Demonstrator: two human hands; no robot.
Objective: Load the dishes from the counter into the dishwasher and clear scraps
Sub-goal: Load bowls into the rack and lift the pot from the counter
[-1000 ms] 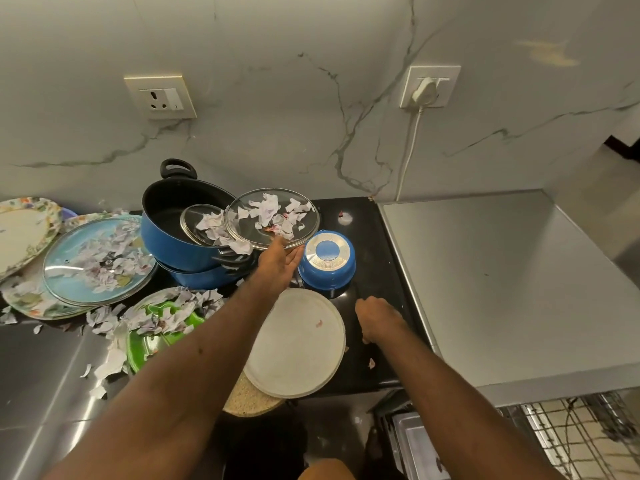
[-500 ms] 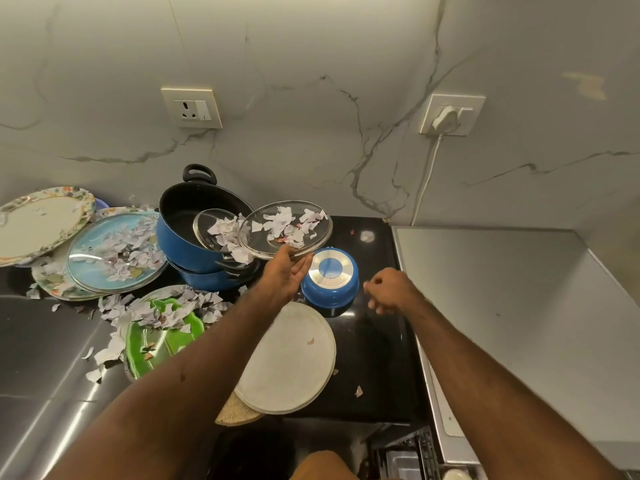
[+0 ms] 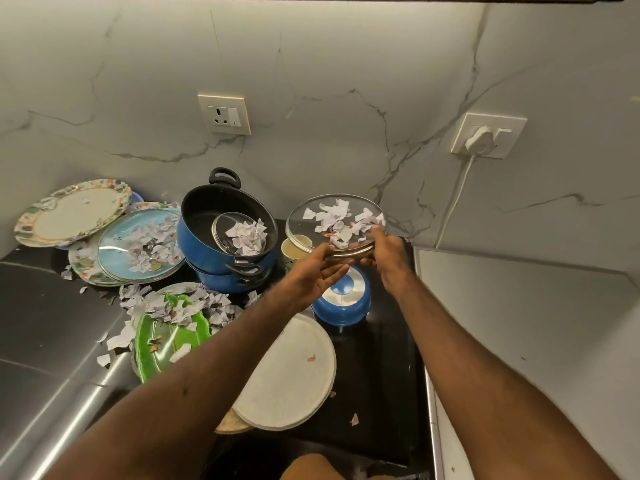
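Note:
A round glass lid [image 3: 334,221] strewn with torn paper scraps is lifted off the counter, just right of the stacked blue pots [image 3: 204,251]. My left hand [image 3: 311,275] pinches its near rim, thumb on top and fingers underneath. My right hand [image 3: 386,252] grips the lid's right edge. A smaller glass lid [image 3: 242,233] with scraps lies inside the top pot. On the black counter lie a white plate [image 3: 287,372], a green plate [image 3: 162,344] under scraps, a blue glass plate [image 3: 138,245] and a floral plate [image 3: 72,211].
An upturned blue bowl [image 3: 341,304] sits below my hands and a pale cup [image 3: 294,249] stands behind them. Loose scraps litter the counter at left. A grey steel surface [image 3: 519,327] extends to the right. A plugged wall socket [image 3: 485,136] has its cord hanging down.
My left hand raised the scrap-covered lid off the pots and carried it right. My right hand came up from the counter and took hold of the lid's right edge.

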